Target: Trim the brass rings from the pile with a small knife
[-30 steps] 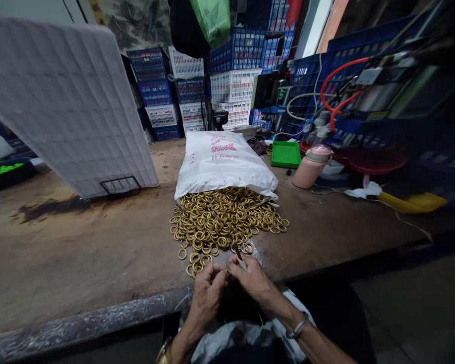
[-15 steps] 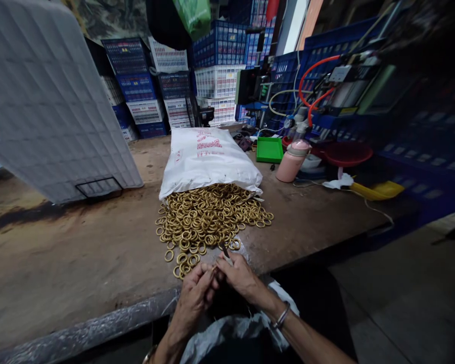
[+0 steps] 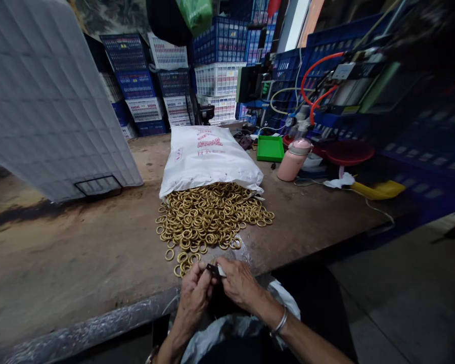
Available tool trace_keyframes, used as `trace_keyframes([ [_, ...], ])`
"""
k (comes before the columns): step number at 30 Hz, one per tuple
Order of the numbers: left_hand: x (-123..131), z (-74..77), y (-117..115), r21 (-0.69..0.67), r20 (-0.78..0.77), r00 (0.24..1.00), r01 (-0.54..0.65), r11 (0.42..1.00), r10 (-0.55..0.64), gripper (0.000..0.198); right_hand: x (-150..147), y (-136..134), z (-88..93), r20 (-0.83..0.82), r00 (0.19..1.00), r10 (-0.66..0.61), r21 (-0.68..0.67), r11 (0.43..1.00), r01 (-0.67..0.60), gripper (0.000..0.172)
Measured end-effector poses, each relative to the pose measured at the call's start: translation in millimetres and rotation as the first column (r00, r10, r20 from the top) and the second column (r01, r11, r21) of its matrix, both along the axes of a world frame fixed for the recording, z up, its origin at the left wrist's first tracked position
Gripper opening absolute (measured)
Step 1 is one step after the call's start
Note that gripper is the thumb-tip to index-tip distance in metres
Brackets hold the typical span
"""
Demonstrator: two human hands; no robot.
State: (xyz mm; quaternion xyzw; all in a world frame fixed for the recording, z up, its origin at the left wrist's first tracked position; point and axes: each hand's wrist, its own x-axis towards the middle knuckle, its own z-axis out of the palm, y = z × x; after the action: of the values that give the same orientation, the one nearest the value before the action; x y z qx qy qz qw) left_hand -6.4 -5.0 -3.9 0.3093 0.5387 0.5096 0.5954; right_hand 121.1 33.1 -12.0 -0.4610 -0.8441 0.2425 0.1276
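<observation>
Both my hands meet at the near edge of the workbench (image 3: 79,263). My left hand (image 3: 194,294) is closed in a pinch on something small that I cannot make out. My right hand (image 3: 238,282) is closed round a small dark tool (image 3: 215,270) whose tip points left towards the left fingers. Just beyond the hands lies a heap of brass rings (image 3: 208,217), spilling from the open mouth of a white sack (image 3: 208,156). A metal bangle (image 3: 278,323) sits on my right wrist.
A grey quilted panel (image 3: 49,101) leans at the left. A green tray (image 3: 270,148), pink bottle (image 3: 292,159), red bowl (image 3: 349,151) and yellow scoop (image 3: 379,189) stand at the right. Blue and white crates (image 3: 216,76) are stacked behind. A plastic bag (image 3: 227,331) lies in my lap.
The tool in my right hand has swung from pointing up and away to lying sideways towards the left fingers. The view has shifted a little; the rings and sack stay put.
</observation>
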Motion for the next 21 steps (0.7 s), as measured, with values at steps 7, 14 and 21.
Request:
trace_keyframes([
  [7, -1.1, 9.2, -12.6, -0.013, 0.129, 0.988, 0.086, 0.996, -0.084, 0.033, 11.6, 18.3, -3.5, 0.107, 0.972, -0.208, 0.076, 0.977, 0.201, 0.027],
  [14, -2.0, 1.8, -8.6, -0.018, 0.33, 0.944, 0.02, 1.0, -0.013, 0.026, 29.3, 43.1, 3.0, 0.091, 0.888, -0.45, 0.128, 0.89, 0.438, 0.014],
  [21, -5.0, 7.3, -7.8, -0.067, 0.456, 0.89, 0.029, 0.997, 0.005, 0.029, 28.8, 45.0, 3.4, 0.135, 0.887, -0.441, 0.131, 0.896, 0.425, 0.02],
])
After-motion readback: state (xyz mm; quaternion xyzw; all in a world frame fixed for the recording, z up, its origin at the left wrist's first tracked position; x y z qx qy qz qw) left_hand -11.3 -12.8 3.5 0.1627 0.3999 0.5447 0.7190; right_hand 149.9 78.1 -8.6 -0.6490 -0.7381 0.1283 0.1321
